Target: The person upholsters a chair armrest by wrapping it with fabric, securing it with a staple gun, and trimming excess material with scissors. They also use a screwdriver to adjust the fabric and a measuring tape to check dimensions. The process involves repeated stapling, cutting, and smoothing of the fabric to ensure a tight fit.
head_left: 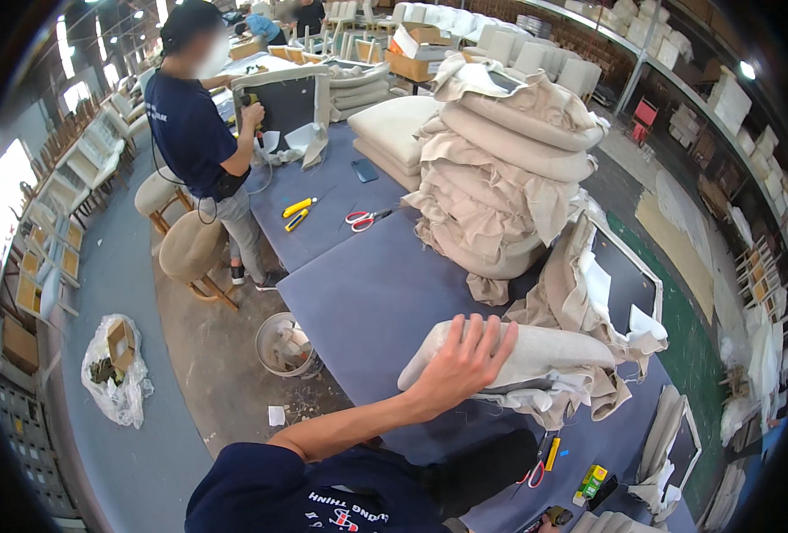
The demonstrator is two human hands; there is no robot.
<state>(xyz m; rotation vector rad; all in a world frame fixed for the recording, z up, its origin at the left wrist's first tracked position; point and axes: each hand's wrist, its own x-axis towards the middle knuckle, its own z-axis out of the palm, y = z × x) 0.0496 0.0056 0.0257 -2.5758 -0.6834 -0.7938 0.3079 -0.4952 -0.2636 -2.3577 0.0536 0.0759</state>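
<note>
Pad (554, 346), one, pale cloth: lower centre-right of the frame, above the near part of the blue surface (350, 302); loose, frayed cloth hangs along its lower side.
Left hand (472, 354): clamped on the pad, fingers over its upper face; thumb hidden.
Right hand (549, 526): at the bottom edge, mostly cut off, beside a dark tool (557, 513); cannot tell whether closed on it.
Scissors (535, 474), red-handled, and yellow cutter (553, 453): just below the pad.
Stack (509, 169), cloth-covered pads: upper centre-right.
Handling, as judged: firm, spread fingers suit the soft pad; loose cloth is best kept off the blades.
</note>
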